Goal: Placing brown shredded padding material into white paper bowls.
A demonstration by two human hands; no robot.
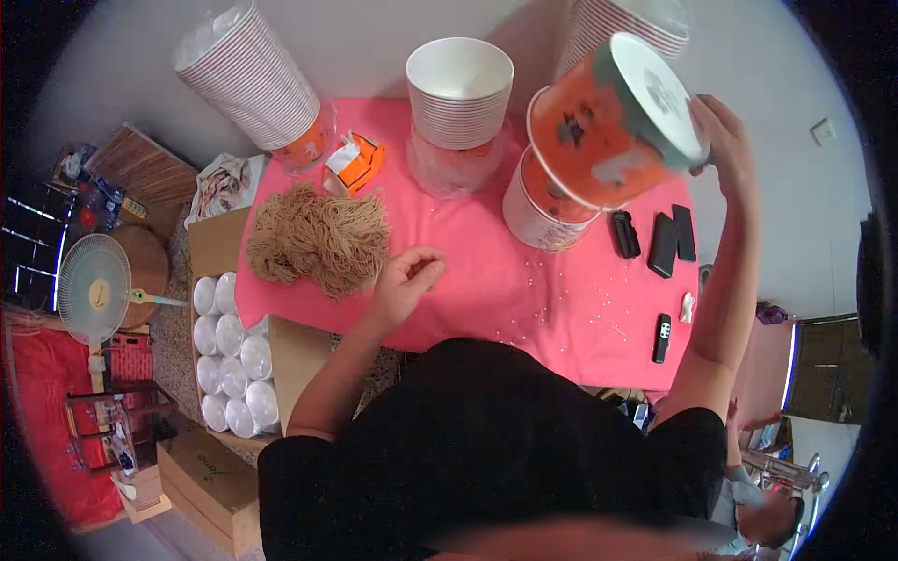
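Observation:
My right hand (725,150) grips a large orange and green paper bucket (599,122) at its white base end. The bucket is tilted, base toward the upper right, its rim over another orange and white paper bucket (547,201) on the table; whether they touch, I cannot tell. Fingers curled closed, my left hand (409,280) is just right of a heap of tan, string-like strands (318,238). What it holds, if anything, is hidden. A stack of white paper buckets (460,103) stands at the table's back middle.
More bucket stacks lean at back left (253,84) and back right (622,33). On the pink tablecloth (477,299) lie an orange and white wrapper (355,164), black cases (662,245) and small white bits. A carton (299,365) of white round containers and a fan (94,290) stand left; another person (762,514) is lower right.

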